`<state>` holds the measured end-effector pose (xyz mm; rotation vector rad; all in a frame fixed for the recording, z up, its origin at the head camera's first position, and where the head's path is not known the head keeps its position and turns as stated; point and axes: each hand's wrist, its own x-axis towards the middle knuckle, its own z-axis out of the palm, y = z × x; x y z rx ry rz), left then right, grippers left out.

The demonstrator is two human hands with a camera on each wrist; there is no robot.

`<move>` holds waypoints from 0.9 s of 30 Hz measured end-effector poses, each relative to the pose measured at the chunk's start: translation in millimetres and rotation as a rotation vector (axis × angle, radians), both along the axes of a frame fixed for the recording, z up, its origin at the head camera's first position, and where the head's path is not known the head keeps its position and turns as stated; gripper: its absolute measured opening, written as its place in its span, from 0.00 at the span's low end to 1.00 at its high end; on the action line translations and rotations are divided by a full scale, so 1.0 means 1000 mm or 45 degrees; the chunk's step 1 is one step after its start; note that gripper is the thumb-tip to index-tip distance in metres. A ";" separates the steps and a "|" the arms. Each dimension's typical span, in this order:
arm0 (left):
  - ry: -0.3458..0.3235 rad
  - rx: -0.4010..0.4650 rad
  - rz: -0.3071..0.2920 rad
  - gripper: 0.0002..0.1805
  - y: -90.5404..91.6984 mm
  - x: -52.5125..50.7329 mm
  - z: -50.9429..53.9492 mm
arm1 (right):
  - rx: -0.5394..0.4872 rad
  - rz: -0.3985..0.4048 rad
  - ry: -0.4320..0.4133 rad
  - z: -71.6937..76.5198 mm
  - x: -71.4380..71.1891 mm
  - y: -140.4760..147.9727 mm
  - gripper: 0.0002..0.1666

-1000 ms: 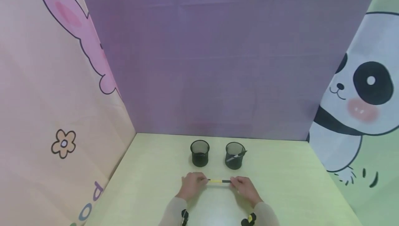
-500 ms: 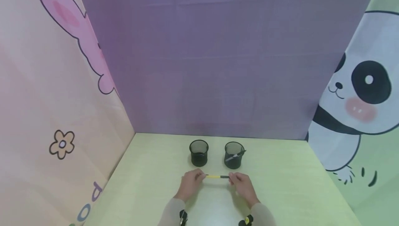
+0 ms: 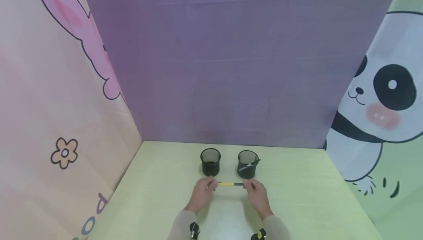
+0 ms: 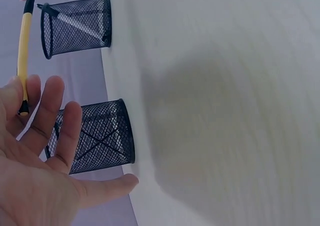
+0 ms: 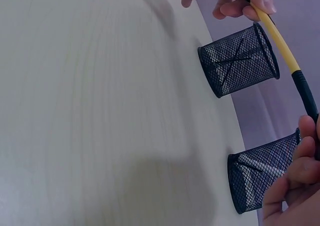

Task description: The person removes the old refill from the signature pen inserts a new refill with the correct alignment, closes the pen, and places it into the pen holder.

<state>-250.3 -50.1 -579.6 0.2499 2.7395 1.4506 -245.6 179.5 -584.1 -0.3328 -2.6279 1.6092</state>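
Note:
A yellow-and-black pen (image 3: 226,183) is held level above the table between both hands. My left hand (image 3: 201,194) pinches its yellow end between thumb and fingertip, the other fingers spread apart in the left wrist view. At the black end, my right hand (image 3: 258,197) grips it with thumb and fingers, partly cut off by the right wrist view's edge. Just beyond the hands stand two black mesh pen holders. The left pen holder (image 4: 102,136) is behind my left hand. Inside the right pen holder (image 5: 250,186) leans a black-and-white pen (image 3: 248,166).
The pale wooden table (image 3: 158,196) ends at a purple backdrop (image 3: 231,67). A printed curtain (image 3: 92,122) hangs along the left side, and a panda-print curtain (image 3: 380,163) along the right.
Both hands have moved forward together toward the pen holders, carrying the yellow-and-black pen. Their grip looks the same, and the holders stay in place.

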 end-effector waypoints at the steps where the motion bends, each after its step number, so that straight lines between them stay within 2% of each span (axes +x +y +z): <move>1: 0.002 0.005 -0.003 0.13 0.000 0.000 0.001 | 0.005 0.001 0.018 0.001 0.000 -0.001 0.16; 6: 0.001 0.012 -0.020 0.14 -0.003 0.001 0.006 | -0.008 0.003 0.053 0.005 0.003 -0.004 0.16; 15: 0.017 -0.005 -0.057 0.14 -0.006 -0.001 0.007 | 0.017 0.013 0.124 0.007 0.005 -0.005 0.16; 27: -0.051 0.059 -0.060 0.15 -0.008 0.000 0.013 | 0.010 0.035 0.181 0.013 0.007 -0.007 0.12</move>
